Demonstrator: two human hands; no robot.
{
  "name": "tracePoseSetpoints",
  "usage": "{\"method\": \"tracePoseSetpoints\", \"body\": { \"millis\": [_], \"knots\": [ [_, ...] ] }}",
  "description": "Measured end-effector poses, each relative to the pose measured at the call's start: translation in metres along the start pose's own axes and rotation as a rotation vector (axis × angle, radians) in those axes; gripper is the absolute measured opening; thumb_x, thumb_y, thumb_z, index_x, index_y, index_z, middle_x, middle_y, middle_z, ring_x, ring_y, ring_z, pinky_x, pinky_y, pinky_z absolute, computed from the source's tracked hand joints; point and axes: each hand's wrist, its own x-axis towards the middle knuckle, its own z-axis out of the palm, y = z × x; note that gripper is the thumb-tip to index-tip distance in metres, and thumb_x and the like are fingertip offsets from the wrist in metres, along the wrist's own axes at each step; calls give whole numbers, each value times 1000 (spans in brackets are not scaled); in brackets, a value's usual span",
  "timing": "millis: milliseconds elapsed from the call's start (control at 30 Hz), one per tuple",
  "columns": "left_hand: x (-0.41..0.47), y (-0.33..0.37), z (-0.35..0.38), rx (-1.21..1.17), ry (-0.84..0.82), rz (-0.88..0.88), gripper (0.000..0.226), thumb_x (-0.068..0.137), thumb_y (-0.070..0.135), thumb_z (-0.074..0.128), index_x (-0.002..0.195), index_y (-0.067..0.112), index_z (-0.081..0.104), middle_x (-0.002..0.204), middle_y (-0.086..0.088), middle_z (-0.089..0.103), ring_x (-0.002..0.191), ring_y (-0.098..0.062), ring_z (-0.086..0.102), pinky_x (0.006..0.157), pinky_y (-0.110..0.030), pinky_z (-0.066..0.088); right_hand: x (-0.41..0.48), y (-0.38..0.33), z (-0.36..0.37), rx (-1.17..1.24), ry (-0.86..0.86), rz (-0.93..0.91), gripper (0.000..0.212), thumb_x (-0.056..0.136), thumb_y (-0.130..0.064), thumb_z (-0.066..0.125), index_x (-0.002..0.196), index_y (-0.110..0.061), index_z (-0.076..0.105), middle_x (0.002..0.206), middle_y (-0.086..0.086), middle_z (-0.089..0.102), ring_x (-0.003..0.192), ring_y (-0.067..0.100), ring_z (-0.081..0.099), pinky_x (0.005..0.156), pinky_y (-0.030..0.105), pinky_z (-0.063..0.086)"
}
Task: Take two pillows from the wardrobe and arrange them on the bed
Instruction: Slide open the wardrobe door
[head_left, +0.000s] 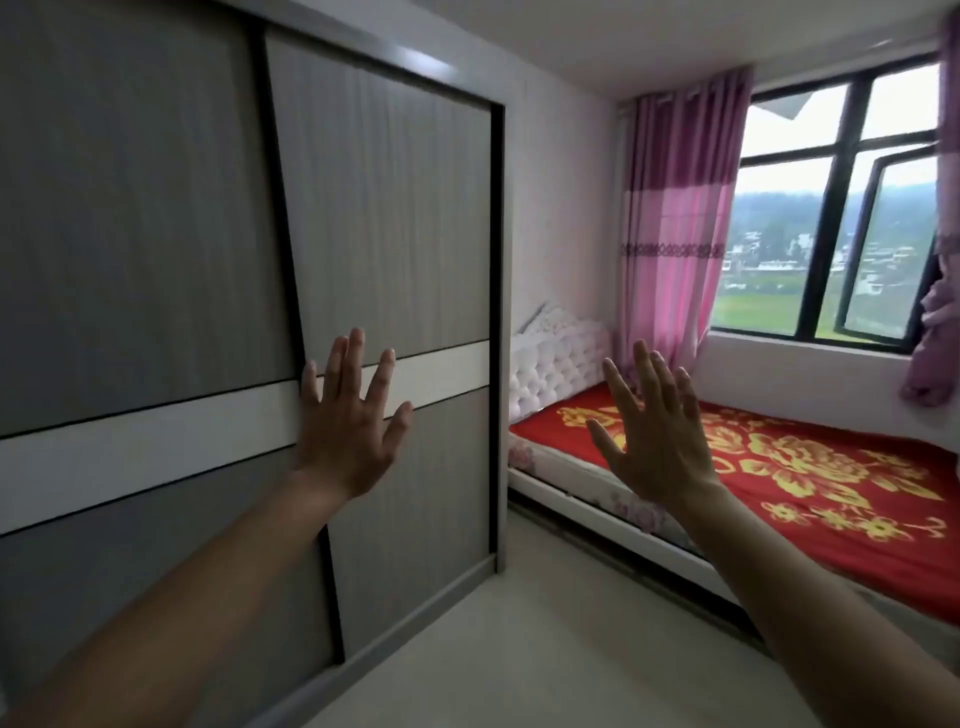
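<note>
Wardrobe (156, 234) doors shut, inside hidden; bed (779, 467) cut off at right edge; no pillows visible.

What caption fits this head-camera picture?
Left hand on the closed sliding wardrobe door, right hand raised open before the red-covered bed.

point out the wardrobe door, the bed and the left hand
wardrobe door (384, 208), head view, on its upper grey panel
bed (810, 467), head view, on the red floral cover
left hand (345, 421), head view, on the back of the hand
</note>
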Motion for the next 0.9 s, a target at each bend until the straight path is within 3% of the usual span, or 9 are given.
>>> {"method": "tracePoseSetpoints", "body": {
  "millis": [100, 300, 600, 767, 900],
  "knots": [
    [0, -4, 29, 51, -77, -16, 71, 93, 54, 23, 150, 12, 33, 161, -21, 10, 147, -37, 13, 113, -62, 14, 0, -3, 38, 34, -57, 16, 77, 93, -60, 39, 156, -16, 28, 164, 21, 7, 150, 38, 16, 119, 57, 19],
    [37, -38, 109, 91, -62, 18, 70, 93, 53, 26, 149, 11, 36, 160, -21, 15, 147, -36, 16, 113, -60, 16, 44, -15, 137, 82, -138, 43, 76, 96, -62, 29, 158, -18, 21, 165, 18, 0, 152, 34, 9, 122, 53, 14],
    [135, -100, 295, 87, -238, 3, 72, 94, 55, 19, 152, 14, 28, 161, -19, 9, 150, -31, 6, 116, -60, 12, 135, -45, 318, 90, -344, -15, 73, 98, -62, 28, 158, -22, 15, 166, 15, -1, 153, 31, 6, 123, 49, 13],
    [207, -109, 391, 91, -320, 13, 73, 93, 57, 10, 155, 17, 17, 162, -17, 1, 150, -29, -3, 118, -57, 7, 180, -28, 405, 109, -409, 76, 74, 98, -64, 22, 159, -24, 10, 166, 13, -6, 154, 29, 1, 124, 47, 11],
    [252, -96, 471, 70, -345, 28, 74, 92, 57, 8, 155, 19, 14, 163, -15, -3, 150, -27, -8, 119, -55, 2, 203, 8, 472, 93, -422, 105, 74, 97, -63, 24, 159, -22, 13, 166, 14, -2, 153, 30, 10, 123, 46, 16]
  ]
}}
